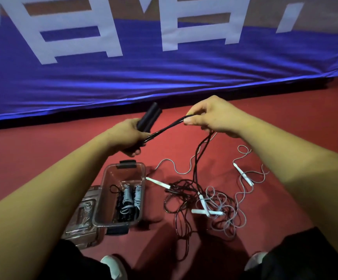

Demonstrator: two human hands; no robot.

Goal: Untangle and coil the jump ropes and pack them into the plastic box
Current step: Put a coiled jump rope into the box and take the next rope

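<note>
Two black cylindrical jump-rope handles [149,118] sit side by side in the left hand [127,136], whose fingers curl round them; their upper ends stick out beyond the hand. From them a thin black cord [168,126] runs doubled across to the right hand [210,116], which pinches it between thumb and fingertips. From that hand the cord hangs down into a loose tangle of black and grey ropes [184,190] on the red floor [285,128] below the right forearm. Slim white handles [158,182] lie in and around the tangle. Below the left hand stands the clear rectangular plastic box [121,174], open, with coiled grey and black ropes [126,201] packed in its near half. Its clear lid [81,219] lies just beside the box, partly hidden by the left forearm. Beyond both hands spreads a blue cloth banner [164,73] with large white letters.
</note>
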